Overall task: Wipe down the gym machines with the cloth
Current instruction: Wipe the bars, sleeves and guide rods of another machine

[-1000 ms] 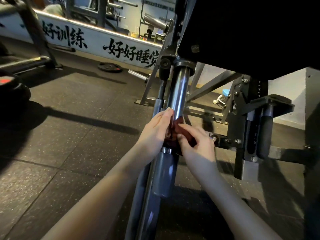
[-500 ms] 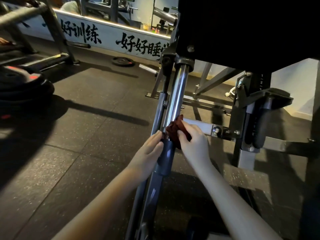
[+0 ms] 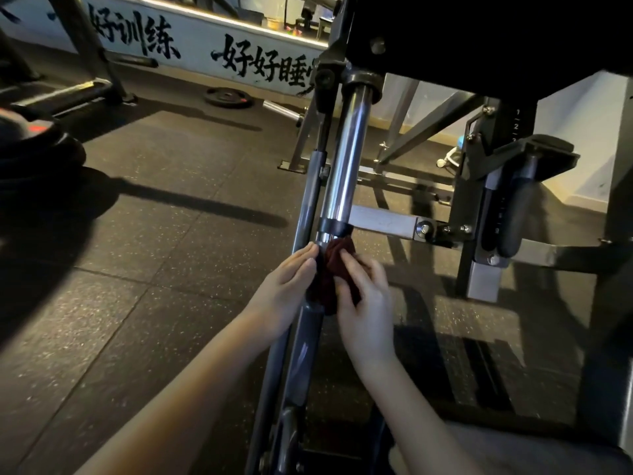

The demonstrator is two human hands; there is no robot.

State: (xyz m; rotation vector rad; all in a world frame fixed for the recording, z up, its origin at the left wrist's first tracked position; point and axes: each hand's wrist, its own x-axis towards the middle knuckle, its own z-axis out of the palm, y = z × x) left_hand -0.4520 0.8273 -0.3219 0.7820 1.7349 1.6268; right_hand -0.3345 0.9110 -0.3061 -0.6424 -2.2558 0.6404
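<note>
1. While my right hand [image 3: 366, 303] pinches the dark red cloth [image 3: 331, 265] against the chrome rod [image 3: 346, 159], fingers [image 3: 352, 266] curled over it, my left hand [image 3: 284, 289] presses flat-fingered opposite.
2. Rod runs up and away; I'd wipe along it, right hand leading.

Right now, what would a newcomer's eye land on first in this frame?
At centre, a dark red cloth sits against the machine's shiny chrome post; the left hand lies flat beside it and the right hand grips it. Behind, upper left, bold black characters run along a white wall panel.
</note>
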